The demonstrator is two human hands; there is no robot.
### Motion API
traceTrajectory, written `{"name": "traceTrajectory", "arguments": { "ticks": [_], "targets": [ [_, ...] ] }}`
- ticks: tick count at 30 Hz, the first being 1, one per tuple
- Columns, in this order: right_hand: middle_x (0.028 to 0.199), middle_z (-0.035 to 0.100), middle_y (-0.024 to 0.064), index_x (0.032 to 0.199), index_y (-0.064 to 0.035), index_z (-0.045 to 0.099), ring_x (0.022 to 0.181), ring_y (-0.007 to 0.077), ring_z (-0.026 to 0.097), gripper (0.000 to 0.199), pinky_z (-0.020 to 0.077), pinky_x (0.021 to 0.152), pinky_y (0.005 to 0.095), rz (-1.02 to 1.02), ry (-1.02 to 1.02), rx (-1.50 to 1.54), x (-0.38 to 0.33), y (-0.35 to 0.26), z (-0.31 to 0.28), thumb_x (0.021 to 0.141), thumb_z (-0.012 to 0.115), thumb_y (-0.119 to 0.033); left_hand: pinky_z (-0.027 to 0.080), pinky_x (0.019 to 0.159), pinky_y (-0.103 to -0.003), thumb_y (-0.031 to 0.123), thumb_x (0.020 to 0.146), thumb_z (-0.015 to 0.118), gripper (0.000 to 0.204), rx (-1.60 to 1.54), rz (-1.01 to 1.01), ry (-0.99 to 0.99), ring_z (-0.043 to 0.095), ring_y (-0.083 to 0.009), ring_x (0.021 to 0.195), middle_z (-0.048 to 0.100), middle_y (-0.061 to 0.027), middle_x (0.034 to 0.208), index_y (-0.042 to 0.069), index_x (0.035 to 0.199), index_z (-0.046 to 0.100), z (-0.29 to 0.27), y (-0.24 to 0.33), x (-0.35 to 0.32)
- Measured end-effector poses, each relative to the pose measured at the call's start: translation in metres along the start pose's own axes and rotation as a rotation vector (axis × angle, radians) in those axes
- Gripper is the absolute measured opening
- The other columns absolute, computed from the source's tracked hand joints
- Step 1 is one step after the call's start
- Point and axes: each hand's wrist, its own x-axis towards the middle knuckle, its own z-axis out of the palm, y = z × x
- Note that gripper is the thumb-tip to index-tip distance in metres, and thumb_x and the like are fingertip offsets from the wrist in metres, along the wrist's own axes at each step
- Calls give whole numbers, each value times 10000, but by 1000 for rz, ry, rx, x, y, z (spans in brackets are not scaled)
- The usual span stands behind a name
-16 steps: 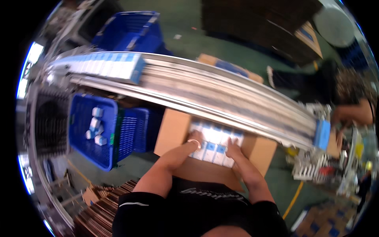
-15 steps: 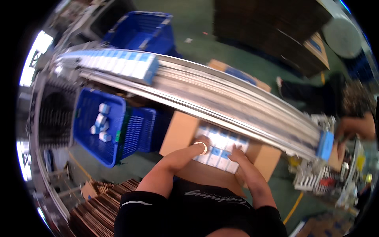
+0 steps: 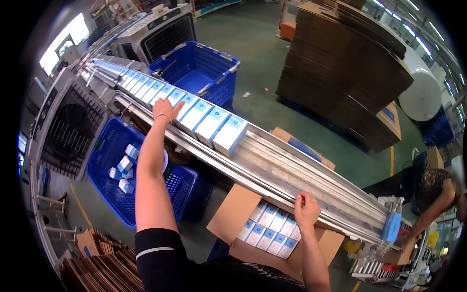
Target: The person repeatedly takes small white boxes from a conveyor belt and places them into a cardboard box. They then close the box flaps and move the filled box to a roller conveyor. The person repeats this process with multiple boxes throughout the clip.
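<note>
The row of blue-and-white cartons stands on the conveyor at 10 o'clock; its far end is too small to resolve. The left hand lies over the row, fingers spread; fingertip contact is concealed, so grip cannot be confirmed. The open box, at 5 o'clock, contains similar cartons; the right forearm covers its right part. The right hand, at 4 o'clock, is half-closed near the conveyor edge; whether it holds anything cannot be told. Between 8 and 9 o'clock, the left forearm partly masks the blue basket.
</note>
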Motion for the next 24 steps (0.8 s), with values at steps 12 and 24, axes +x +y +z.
{"name": "traceTrajectory", "arguments": {
  "ticks": [12,24],
  "targets": [
    [1052,605,190,1208,51,419,972,276,595,825,449,863,334,507,-250,104,75,24,9,687,708,-518,483,777,-405,740,658,567,986,-483,482,-430,609,-405,893,604,-297,942,-117,1119,407,10,184,-139],
    [972,634,177,1168,6,415,887,301,636,733,496,777,361,466,-147,93,-70,37,-191,619,805,-281,506,650,-412,428,713,727,651,-785,691,-376,625,-397,747,623,-235,837,-57,1038,440,-92,176,-345]
  ]
}}
